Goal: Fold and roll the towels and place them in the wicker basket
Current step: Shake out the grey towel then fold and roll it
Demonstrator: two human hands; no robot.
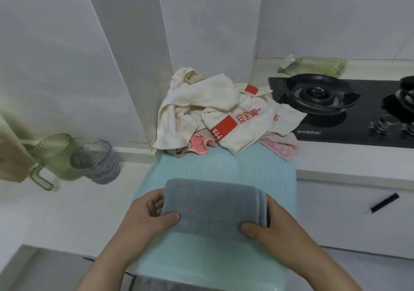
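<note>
While both hands clasp it, the grey towel lies folded into a thick band across the near part of a pale blue ribbed plastic surface, at 6 o'clock in the view. The left hand takes the towel's left end, its grip closed round the cloth with the thumb on top and the fingers curled at the edge; the right hand has the same grip on the right end, where the layered edges of the fold show, thumb pressed on top. At 12 o'clock from the towel, on the far edge of the blue surface, sits a crumpled heap of cream towels, one printed with red blocks and red characters, with pink cloths peeping from under it. At 2 o'clock a black glass gas hob is set in the white tabletop, its burner near the heap; behind it a clear greenish bottle lies on its side by the wall. At 9 o'clock stand a green plastic jug and, just beside it, a grey cup
</note>
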